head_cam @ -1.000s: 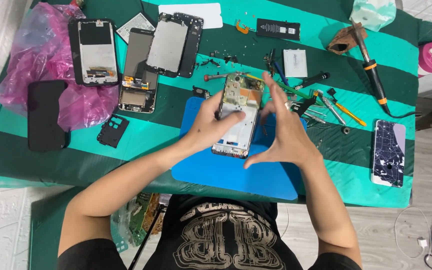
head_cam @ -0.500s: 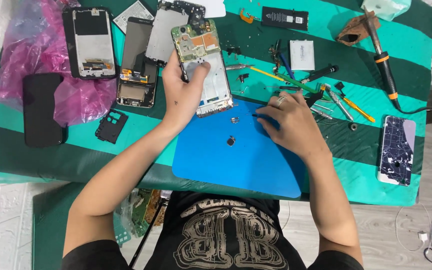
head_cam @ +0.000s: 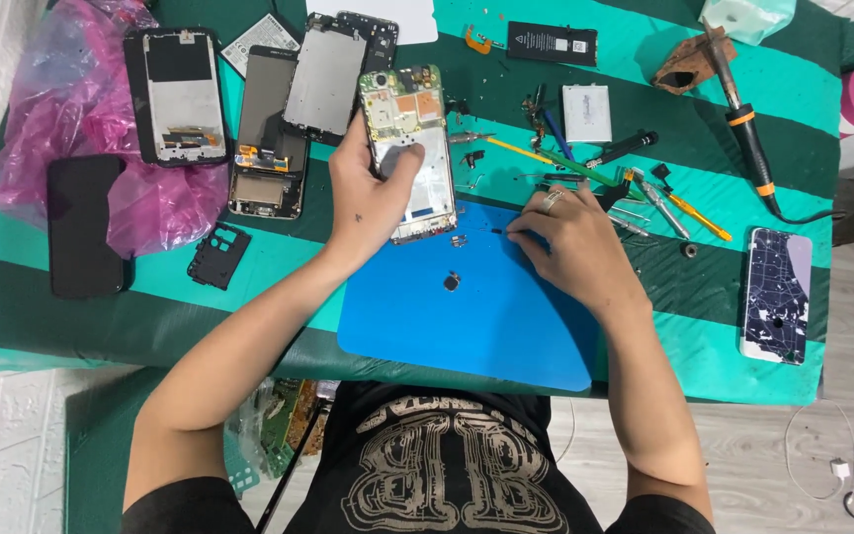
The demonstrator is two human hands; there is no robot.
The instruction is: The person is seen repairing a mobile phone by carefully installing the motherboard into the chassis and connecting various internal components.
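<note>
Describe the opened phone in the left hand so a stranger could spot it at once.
Start at the blue mat in the middle of the green striped table. At its upper left edge, the left hand grips an opened phone frame, tilted upright. Unlike the darker stripped phones lying flat to its left, it shows a green circuit board and pale metal.

1 head camera looks steeply down, near the table (head_cam: 704,326).
</note>
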